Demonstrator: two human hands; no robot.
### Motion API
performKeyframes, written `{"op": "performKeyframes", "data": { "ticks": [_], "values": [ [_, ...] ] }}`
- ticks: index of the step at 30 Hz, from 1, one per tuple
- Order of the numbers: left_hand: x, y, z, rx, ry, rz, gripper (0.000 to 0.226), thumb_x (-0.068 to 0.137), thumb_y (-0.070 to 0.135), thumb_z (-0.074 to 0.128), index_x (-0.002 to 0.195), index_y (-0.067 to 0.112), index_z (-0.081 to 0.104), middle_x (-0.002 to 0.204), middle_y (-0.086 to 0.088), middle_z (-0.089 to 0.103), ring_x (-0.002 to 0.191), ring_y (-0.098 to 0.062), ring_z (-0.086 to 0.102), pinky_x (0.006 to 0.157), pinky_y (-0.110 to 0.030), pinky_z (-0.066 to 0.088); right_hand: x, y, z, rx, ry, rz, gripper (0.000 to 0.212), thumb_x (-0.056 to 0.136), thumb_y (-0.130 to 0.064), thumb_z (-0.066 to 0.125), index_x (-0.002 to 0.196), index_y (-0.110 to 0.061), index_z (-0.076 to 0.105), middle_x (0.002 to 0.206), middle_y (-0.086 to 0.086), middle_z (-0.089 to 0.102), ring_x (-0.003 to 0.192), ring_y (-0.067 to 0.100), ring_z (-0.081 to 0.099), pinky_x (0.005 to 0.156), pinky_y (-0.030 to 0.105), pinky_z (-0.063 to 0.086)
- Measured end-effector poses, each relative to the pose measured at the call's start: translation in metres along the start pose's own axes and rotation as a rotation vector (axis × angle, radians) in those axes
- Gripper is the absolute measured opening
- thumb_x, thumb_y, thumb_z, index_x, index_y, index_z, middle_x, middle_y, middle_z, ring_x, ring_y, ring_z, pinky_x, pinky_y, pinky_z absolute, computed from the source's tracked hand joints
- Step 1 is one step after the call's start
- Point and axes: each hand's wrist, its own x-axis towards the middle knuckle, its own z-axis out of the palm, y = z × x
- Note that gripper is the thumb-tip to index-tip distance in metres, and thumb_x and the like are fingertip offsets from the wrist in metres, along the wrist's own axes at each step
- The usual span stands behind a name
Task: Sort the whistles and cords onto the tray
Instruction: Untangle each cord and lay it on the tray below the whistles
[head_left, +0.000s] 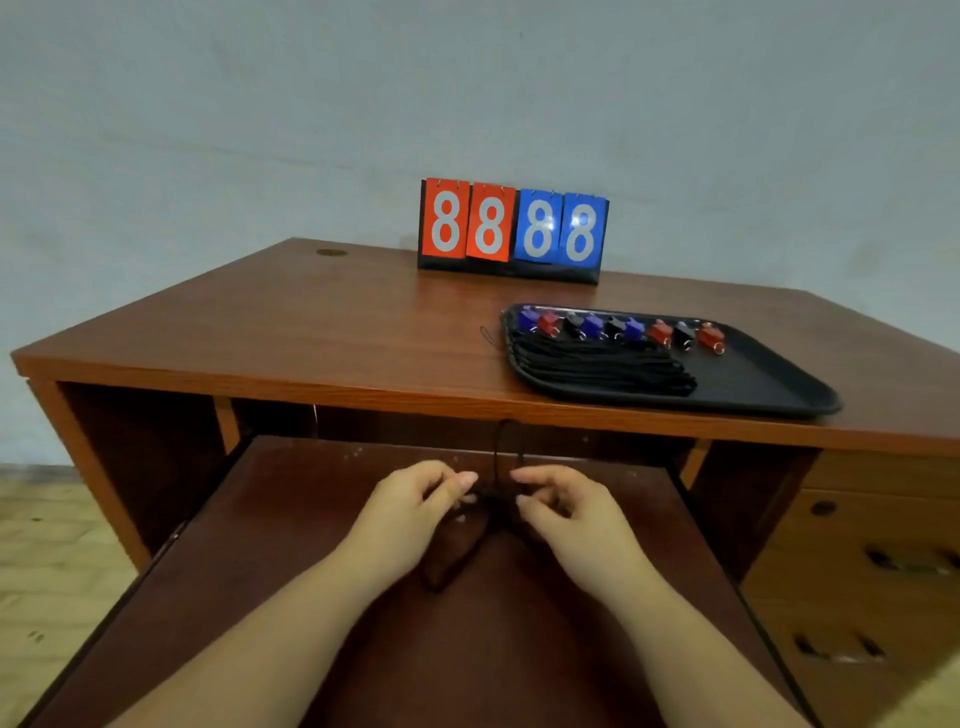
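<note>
A black tray (769, 384) lies on the right of the desk top. Along its far edge runs a row of several whistles (618, 328) in blue, red and black. In front of them lies a bundle of black cords (597, 366). Over the pull-out shelf, my left hand (415, 506) and my right hand (566, 506) face each other with fingers curled. Between them they pinch a small dark item with a black cord (501, 457) that loops up toward the desk edge. The item itself is mostly hidden by my fingers.
A flip scoreboard (511, 231) showing 8888 stands at the back of the brown desk (311, 322). The pull-out shelf (467, 649) extends toward me below the desk top. Drawers (857, 566) are at the right. One thin cord end (488, 338) lies just left of the tray.
</note>
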Motion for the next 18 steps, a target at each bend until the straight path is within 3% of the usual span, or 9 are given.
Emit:
{"op": "performKeyframes", "data": {
  "ticks": [3, 5, 7, 10, 12, 15, 18],
  "values": [
    [-0.001, -0.008, -0.010, 0.017, -0.025, -0.039, 0.037, 0.093, 0.033, 0.053, 0.058, 0.023, 0.060, 0.063, 0.013, 0.067, 0.068, -0.001, 0.062, 0.069, -0.019, 0.043, 0.002, -0.002, 0.005, -0.098, -0.019, -0.052, 0.009, 0.087, -0.030, 0.063, 0.093, -0.035, 0.069, 0.086, -0.011, 0.063, 0.080, 0.001, 0.058, 0.067, 0.006, 0.039],
    [0.001, -0.008, -0.010, 0.031, -0.024, -0.040, 0.037, 0.093, 0.035, 0.052, 0.060, 0.023, 0.062, 0.063, 0.014, 0.065, 0.066, -0.001, 0.060, 0.070, -0.023, 0.043, 0.001, -0.002, 0.009, -0.163, 0.025, -0.100, 0.009, 0.085, -0.037, 0.064, 0.093, -0.036, 0.068, 0.097, -0.015, 0.058, 0.093, 0.000, 0.052, 0.078, 0.006, 0.035],
    [0.002, -0.003, -0.007, 0.040, -0.026, -0.025, 0.037, 0.092, 0.038, 0.050, 0.062, 0.022, 0.064, 0.062, 0.011, 0.062, 0.064, -0.001, 0.057, 0.068, -0.024, 0.041, 0.000, -0.002, 0.009, -0.223, 0.072, -0.132, 0.018, 0.084, -0.044, 0.063, 0.101, -0.040, 0.065, 0.110, -0.019, 0.049, 0.109, 0.001, 0.041, 0.093, 0.015, 0.030],
    [0.000, 0.003, -0.001, -0.006, -0.047, -0.007, 0.037, 0.091, 0.039, 0.051, 0.057, 0.026, 0.061, 0.064, 0.006, 0.055, 0.063, -0.002, 0.052, 0.064, -0.018, 0.037, -0.001, -0.006, 0.006, -0.258, 0.014, -0.161, 0.026, 0.086, -0.047, 0.057, 0.112, -0.042, 0.061, 0.121, -0.023, 0.044, 0.120, -0.003, 0.030, 0.103, 0.022, 0.025],
    [-0.003, 0.006, 0.003, -0.074, -0.049, 0.006, 0.039, 0.090, 0.037, 0.053, 0.053, 0.027, 0.058, 0.059, 0.009, 0.054, 0.059, 0.002, 0.050, 0.061, -0.013, 0.035, -0.003, -0.007, 0.008, -0.205, -0.057, -0.188, 0.016, 0.089, -0.042, 0.056, 0.100, -0.037, 0.068, 0.113, -0.022, 0.056, 0.113, -0.004, 0.042, 0.100, 0.021, 0.032],
    [-0.006, 0.012, 0.005, -0.238, -0.029, -0.046, 0.036, 0.090, 0.034, 0.052, 0.059, 0.018, 0.060, 0.056, 0.012, 0.059, 0.057, 0.005, 0.052, 0.061, -0.009, 0.038, -0.005, -0.010, 0.010, -0.094, -0.108, -0.150, 0.020, 0.093, -0.034, 0.052, 0.080, -0.029, 0.066, 0.083, -0.014, 0.065, 0.084, -0.005, 0.056, 0.074, 0.014, 0.040],
    [-0.005, 0.013, 0.005, -0.509, 0.014, -0.163, 0.030, 0.084, 0.038, 0.053, 0.072, 0.014, 0.067, 0.068, 0.007, 0.065, 0.072, -0.004, 0.059, 0.075, -0.016, 0.046, -0.005, -0.013, 0.009, 0.098, -0.063, -0.084, 0.027, 0.097, -0.031, 0.046, 0.080, -0.020, 0.065, 0.073, -0.008, 0.069, 0.075, -0.003, 0.061, 0.074, 0.014, 0.045]
  ]
}}
